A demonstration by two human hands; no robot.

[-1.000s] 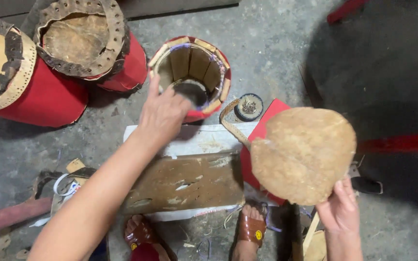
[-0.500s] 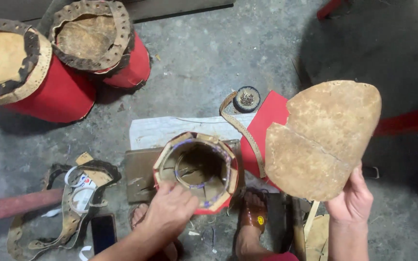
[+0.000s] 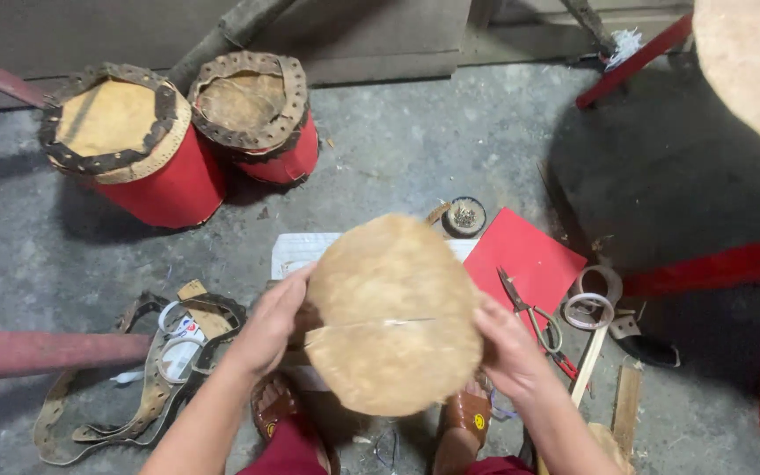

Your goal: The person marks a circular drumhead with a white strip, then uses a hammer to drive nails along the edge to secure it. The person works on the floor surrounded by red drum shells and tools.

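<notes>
A round tan hide disc [image 3: 393, 312] lies flat in front of me, above my sandalled feet. A thin line across it suggests two overlapping pieces. My left hand [image 3: 270, 325] grips its left edge and my right hand [image 3: 507, 347] grips its right edge. The disc hides whatever is under it.
Two red drums [image 3: 129, 154] [image 3: 257, 119] with hide tops and leather rims stand at the back left. Near my right hand are a red sheet [image 3: 525, 259], scissors [image 3: 534, 312] and rings [image 3: 591, 303]. Leather straps [image 3: 147, 369] and a red bar [image 3: 37, 352] lie left.
My left hand pulled an open red drum shell from the back toward my feet. My right hand brought the hide over it, and now both hands hold the hide on top.
</notes>
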